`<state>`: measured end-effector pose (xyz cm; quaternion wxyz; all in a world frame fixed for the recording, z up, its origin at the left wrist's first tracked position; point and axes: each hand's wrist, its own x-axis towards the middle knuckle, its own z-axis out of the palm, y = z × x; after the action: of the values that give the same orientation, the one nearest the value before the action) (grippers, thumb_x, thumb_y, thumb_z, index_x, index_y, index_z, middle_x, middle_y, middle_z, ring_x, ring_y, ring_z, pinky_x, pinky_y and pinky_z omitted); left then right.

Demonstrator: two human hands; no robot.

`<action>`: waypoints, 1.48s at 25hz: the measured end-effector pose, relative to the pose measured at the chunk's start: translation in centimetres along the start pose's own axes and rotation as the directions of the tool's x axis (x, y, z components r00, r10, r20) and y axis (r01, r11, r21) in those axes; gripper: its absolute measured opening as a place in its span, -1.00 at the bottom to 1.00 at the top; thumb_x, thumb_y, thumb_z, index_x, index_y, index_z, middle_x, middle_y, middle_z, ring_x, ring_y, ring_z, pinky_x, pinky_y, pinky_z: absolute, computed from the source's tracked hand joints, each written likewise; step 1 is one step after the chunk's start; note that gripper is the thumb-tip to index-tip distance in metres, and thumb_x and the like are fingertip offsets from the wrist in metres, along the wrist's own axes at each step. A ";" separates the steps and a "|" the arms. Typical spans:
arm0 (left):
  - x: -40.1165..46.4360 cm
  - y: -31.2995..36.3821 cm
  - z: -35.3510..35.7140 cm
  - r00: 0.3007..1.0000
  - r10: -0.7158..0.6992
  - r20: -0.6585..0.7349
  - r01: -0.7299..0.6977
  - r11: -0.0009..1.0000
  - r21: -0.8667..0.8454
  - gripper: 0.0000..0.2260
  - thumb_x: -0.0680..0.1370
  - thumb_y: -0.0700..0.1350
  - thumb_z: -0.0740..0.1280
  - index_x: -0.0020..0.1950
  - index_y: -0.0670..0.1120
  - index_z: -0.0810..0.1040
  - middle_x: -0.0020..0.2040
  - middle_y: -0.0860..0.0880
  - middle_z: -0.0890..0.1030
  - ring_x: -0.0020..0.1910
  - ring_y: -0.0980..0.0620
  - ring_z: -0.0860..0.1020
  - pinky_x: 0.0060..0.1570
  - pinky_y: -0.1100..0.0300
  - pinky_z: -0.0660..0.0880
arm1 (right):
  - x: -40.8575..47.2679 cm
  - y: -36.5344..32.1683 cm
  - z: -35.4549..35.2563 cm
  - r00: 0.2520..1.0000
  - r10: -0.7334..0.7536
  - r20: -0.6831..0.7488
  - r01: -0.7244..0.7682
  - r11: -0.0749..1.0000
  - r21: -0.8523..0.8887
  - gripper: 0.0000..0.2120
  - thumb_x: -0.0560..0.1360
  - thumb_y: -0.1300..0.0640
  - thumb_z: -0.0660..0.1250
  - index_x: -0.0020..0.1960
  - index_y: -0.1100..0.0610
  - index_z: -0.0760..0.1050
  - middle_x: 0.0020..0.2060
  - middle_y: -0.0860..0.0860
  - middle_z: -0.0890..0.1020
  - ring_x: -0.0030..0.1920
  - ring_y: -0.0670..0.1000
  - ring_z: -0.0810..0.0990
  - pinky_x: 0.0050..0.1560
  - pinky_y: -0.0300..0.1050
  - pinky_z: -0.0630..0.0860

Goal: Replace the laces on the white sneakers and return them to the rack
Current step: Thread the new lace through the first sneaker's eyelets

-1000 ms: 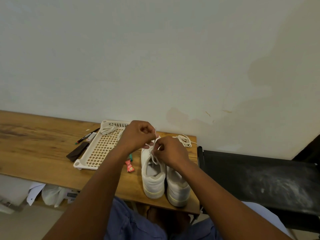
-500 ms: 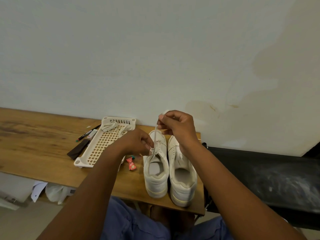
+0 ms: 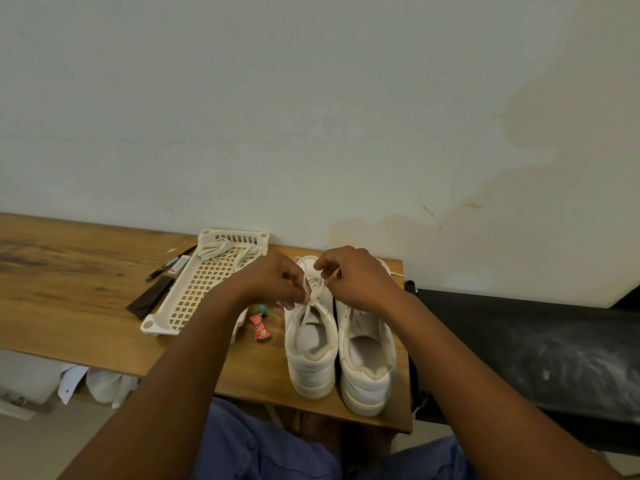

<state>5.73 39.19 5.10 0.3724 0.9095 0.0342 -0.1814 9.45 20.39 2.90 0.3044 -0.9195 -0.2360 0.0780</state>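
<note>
Worktop (image 3: 69, 299): brown wood, runs from the left edge to the middle of the frame, against a pale wall.
Pen (image 3: 169, 264): black with a green tip, left of the middle, just beside the rack.
Dark flat thing (image 3: 149, 296): lies below the pen, touching the rack's left side.
Rack (image 3: 194, 292): cream plastic with square holes, lies flat, left of the hands.
Old laces (image 3: 216, 247): a pale bundle at the far end of the rack.
Red wrapper (image 3: 259, 326): small, lies between the rack and the shoes.
Left hand (image 3: 273, 282): fingers curled, pinching the lace over the left shoe.
Lace (image 3: 310, 289): white, pulled up from the top holes of the left shoe, held by both hands.
Left shoe (image 3: 310, 351): white sneaker, heel toward the lower edge, middle of the frame.
Right hand (image 3: 360, 278): fingers curled, pinching the same lace.
Right shoe (image 3: 367, 362): white sneaker, touching the left shoe's side.
Black chair (image 3: 536, 348): at the right, just beside the worktop.
</note>
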 end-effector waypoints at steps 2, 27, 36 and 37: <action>0.0 0.0 -0.1 1.000 -0.007 0.002 0.007 0.997 -0.072 -0.92 0.54 -0.19 0.50 0.00 -0.16 0.73 -0.11 -0.08 0.74 -0.11 -0.04 0.74 -0.17 0.11 0.69 | 0.0 0.4 -0.2 0.997 -0.025 0.074 0.026 1.000 -0.009 -0.61 0.46 0.24 0.42 0.25 -0.01 0.62 0.08 -0.12 0.67 0.06 -0.04 0.62 0.07 -0.07 0.59; 0.2 0.8 0.3 0.996 -0.088 0.004 0.088 0.996 -0.013 -0.88 0.45 -0.28 0.57 -0.07 -0.25 0.69 -0.26 -0.17 0.73 -0.33 0.00 0.71 -0.31 0.17 0.66 | -1.1 -0.3 0.3 0.996 -0.043 0.084 0.051 0.995 -0.090 -0.79 0.43 -0.17 0.50 -0.04 -0.07 0.67 -0.11 -0.16 0.67 -0.07 -0.09 0.61 -0.12 -0.14 0.55; 0.7 0.3 0.2 0.972 -0.185 0.146 0.193 0.980 -0.045 -0.87 0.52 -0.18 0.40 -0.05 -0.24 0.65 -0.34 -0.03 0.43 -0.47 0.10 0.28 -0.46 0.25 0.24 | -0.7 -1.0 2.3 1.000 0.001 0.015 0.000 0.997 -0.079 -0.91 0.38 0.03 0.52 -0.16 -0.05 0.62 -0.16 -0.11 0.64 -0.13 -0.02 0.61 -0.17 -0.11 0.57; 0.7 0.3 0.1 0.966 -0.194 0.174 0.205 0.978 -0.046 -0.90 0.53 -0.17 0.39 -0.11 -0.21 0.61 -0.36 -0.03 0.41 -0.47 0.09 0.27 -0.44 0.24 0.22 | -0.7 -1.0 2.2 1.000 0.011 0.009 -0.010 0.997 -0.075 -0.92 0.38 0.03 0.53 -0.16 -0.04 0.65 -0.15 -0.11 0.66 -0.13 -0.03 0.62 -0.16 -0.12 0.58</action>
<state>6.45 38.89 4.96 0.3825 0.8706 0.0998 -0.2929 7.80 21.92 1.69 0.2684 -0.9311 -0.2352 0.0751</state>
